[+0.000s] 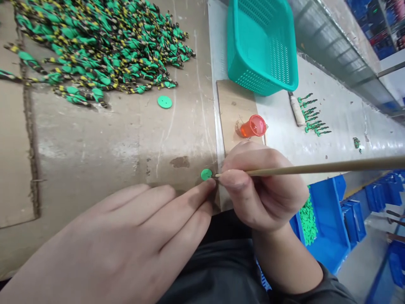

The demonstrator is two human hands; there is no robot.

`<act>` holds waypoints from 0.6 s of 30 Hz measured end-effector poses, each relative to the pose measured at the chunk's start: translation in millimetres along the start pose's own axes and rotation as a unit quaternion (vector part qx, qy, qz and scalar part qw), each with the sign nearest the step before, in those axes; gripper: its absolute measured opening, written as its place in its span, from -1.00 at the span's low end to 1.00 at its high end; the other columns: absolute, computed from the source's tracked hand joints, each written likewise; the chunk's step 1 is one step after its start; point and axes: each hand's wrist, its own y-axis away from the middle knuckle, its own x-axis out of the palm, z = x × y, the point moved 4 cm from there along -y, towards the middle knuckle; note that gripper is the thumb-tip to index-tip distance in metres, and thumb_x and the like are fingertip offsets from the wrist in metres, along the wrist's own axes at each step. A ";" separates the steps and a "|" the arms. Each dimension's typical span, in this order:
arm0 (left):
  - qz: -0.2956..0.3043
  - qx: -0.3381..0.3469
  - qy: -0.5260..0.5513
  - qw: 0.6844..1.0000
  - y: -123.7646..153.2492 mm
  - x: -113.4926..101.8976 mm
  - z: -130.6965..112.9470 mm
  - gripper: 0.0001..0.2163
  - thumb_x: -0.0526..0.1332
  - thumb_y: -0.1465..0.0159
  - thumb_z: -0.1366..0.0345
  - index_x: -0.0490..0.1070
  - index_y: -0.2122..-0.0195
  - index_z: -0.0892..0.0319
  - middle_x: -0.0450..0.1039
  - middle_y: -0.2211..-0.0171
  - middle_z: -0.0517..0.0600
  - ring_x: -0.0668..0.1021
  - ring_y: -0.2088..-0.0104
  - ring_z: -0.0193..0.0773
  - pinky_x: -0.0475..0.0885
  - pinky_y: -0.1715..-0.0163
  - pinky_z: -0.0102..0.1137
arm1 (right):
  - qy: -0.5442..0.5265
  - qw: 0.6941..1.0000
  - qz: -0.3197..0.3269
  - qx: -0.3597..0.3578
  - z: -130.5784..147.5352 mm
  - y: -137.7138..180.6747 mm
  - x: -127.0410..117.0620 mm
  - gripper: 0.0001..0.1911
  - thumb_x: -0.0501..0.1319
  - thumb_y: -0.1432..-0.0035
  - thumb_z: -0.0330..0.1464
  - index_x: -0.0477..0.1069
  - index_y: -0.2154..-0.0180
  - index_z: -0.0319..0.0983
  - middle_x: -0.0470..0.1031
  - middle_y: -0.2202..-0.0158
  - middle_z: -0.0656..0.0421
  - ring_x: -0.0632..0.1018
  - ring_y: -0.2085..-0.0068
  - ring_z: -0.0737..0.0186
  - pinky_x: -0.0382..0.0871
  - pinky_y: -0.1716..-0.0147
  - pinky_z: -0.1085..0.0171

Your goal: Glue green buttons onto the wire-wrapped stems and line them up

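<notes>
Near the table's front edge, my left hand is closed, its fingertips pinching a small piece with a green round base. Most of that piece is hidden by my fingers. My right hand grips a thin wooden stick like a pen. The tip of the stick meets the small piece beside my left fingertips; whether it has bristles cannot be made out. Farther back on the tabletop lies a loose green disc with small holes.
A heap of green, black and yellow figures covers the back left. A green plastic basket and a red cup stand behind my right hand. Several green-based pieces rest at right, above a blue bin. Cardboard lies left.
</notes>
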 end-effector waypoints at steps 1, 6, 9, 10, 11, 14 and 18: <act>-0.002 -0.004 0.001 1.000 3.5 3.8 1.8 -0.72 0.45 -0.37 0.13 0.72 -0.10 -0.17 0.73 -0.02 0.01 0.78 -0.10 0.11 0.85 0.05 -0.05 | 0.006 1.000 0.005 0.009 -0.2 0.7 0.0 -0.74 0.28 -0.60 -0.38 0.48 0.27 -0.08 0.66 0.31 0.19 0.67 0.34 0.22 0.68 0.35 0.17; -0.006 -0.020 0.008 1.000 11.7 16.7 6.6 -0.76 0.46 -0.36 0.14 0.72 -0.04 -0.15 0.72 -0.01 0.02 0.78 -0.09 0.11 0.85 0.08 -0.06 | 0.015 0.998 0.030 0.050 -0.5 4.3 0.0 -0.77 0.30 -0.60 -0.34 0.51 0.23 -0.06 0.63 0.32 0.19 0.65 0.35 0.19 0.68 0.32 0.13; -0.009 -0.029 0.013 0.999 12.8 16.8 8.4 -0.77 0.46 -0.36 0.15 0.71 -0.03 -0.14 0.71 0.00 0.03 0.78 -0.08 0.10 0.85 0.10 -0.07 | 0.020 0.997 0.034 0.061 -0.3 6.3 -0.7 -0.83 0.34 -0.57 -0.34 0.55 0.20 -0.05 0.62 0.33 0.19 0.64 0.33 0.15 0.67 0.29 0.09; -0.010 -0.031 0.015 0.999 13.1 15.9 8.8 -0.78 0.46 -0.36 0.15 0.71 -0.03 -0.13 0.71 0.00 0.03 0.78 -0.07 0.10 0.84 0.10 -0.07 | 0.020 0.997 0.032 0.066 -0.4 6.6 -1.2 -0.87 0.37 -0.55 -0.33 0.56 0.17 -0.04 0.61 0.33 0.19 0.64 0.34 0.13 0.67 0.30 0.08; -0.011 -0.033 0.017 0.999 13.3 14.6 8.8 -0.78 0.46 -0.36 0.15 0.71 -0.02 -0.13 0.71 0.00 0.03 0.78 -0.06 0.10 0.84 0.11 -0.07 | 0.019 0.997 0.030 0.071 -0.7 6.6 -1.5 -0.92 0.40 -0.54 -0.32 0.58 0.13 -0.03 0.61 0.33 0.19 0.64 0.35 0.12 0.65 0.32 0.07; -0.014 -0.039 0.022 0.999 12.4 8.4 6.9 -0.79 0.47 -0.37 0.17 0.71 -0.02 -0.12 0.71 0.00 0.03 0.79 -0.05 0.09 0.84 0.13 -0.08 | 0.017 0.997 0.026 0.074 -0.9 4.6 -1.5 -0.96 0.41 -0.53 -0.30 0.59 0.07 -0.03 0.60 0.34 0.20 0.62 0.38 0.13 0.64 0.35 0.07; -0.012 -0.047 0.031 0.998 2.6 -7.8 3.4 -0.75 0.48 -0.38 0.19 0.72 -0.07 -0.12 0.73 -0.03 0.03 0.81 -0.02 0.07 0.85 0.14 -0.09 | 0.010 0.999 0.014 0.034 -1.3 2.9 -1.7 -0.75 0.31 -0.59 -0.35 0.49 0.26 -0.07 0.58 0.35 0.20 0.61 0.38 0.22 0.64 0.34 0.14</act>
